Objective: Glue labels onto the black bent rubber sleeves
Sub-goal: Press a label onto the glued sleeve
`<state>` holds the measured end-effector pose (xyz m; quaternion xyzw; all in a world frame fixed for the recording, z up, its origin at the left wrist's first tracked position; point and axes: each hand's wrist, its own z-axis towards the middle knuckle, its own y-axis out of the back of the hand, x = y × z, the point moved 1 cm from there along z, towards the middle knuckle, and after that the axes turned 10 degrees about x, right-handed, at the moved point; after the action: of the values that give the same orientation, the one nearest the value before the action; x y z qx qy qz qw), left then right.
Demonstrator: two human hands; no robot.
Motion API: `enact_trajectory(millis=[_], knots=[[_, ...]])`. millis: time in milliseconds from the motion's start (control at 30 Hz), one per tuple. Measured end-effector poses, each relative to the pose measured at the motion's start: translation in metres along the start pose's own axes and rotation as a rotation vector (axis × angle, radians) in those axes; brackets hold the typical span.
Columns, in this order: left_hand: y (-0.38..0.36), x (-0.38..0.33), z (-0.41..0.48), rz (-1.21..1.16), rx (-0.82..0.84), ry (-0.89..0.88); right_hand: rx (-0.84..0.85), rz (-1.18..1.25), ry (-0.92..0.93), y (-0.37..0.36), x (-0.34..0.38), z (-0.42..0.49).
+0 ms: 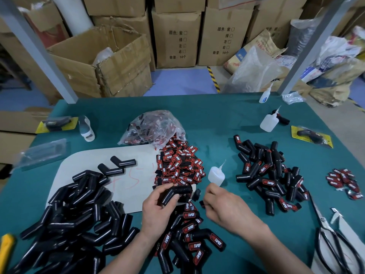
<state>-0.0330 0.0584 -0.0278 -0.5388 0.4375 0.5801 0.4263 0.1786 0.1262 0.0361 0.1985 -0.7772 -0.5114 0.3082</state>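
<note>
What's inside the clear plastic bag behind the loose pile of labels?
More red-and-black labels show through the clear plastic bag, spilling from its mouth onto the loose pile. Crumpled plastic hides whatever lies deeper.

My left hand (pixel 158 208) — grips one bent sleeve (pixel 177 191). My right hand (pixel 225 208) — curled, just beside the glue bottle (pixel 216 175). Label heap (pixel 179 165) beyond.

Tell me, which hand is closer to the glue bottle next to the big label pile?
Right. The right hand sits just in front of the glue bottle, thumb nearly at its base. The left hand is farther left, gripping a bent sleeve.
</note>
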Motion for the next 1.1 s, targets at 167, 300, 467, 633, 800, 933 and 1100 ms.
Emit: enact_trajectory(millis=[167, 300, 467, 633, 800, 933, 1100], knots=[[0.000, -0.001, 0.000, 0.002, -0.033, -0.003, -0.028, 0.254, 0.057, 0.005, -0.005, 0.001], [-0.001, -0.001, 0.002, 0.003, -0.051, -0.009, -0.017, 0.291, 0.030, -0.004, -0.015, 0.015], [-0.001, 0.000, 0.003, 0.016, -0.015, -0.020, -0.195, 0.397, 0.185, -0.001, -0.004, 0.014], [-0.003, -0.003, 0.004, 0.007, -0.037, 0.000, -0.478, 0.666, 0.169, 0.016, 0.011, 0.023], [-0.001, -0.002, 0.003, -0.037, -0.038, 0.051, -0.304, 0.731, 0.172, 0.017, 0.026, 0.036], [-0.002, -0.006, 0.003, 0.030, -0.016, 0.000, -0.333, 0.864, 0.130, 0.020, 0.024, 0.032], [-0.002, -0.006, 0.002, 0.110, 0.043, 0.002, -0.220, 0.802, 0.152, 0.023, 0.019, 0.030]])
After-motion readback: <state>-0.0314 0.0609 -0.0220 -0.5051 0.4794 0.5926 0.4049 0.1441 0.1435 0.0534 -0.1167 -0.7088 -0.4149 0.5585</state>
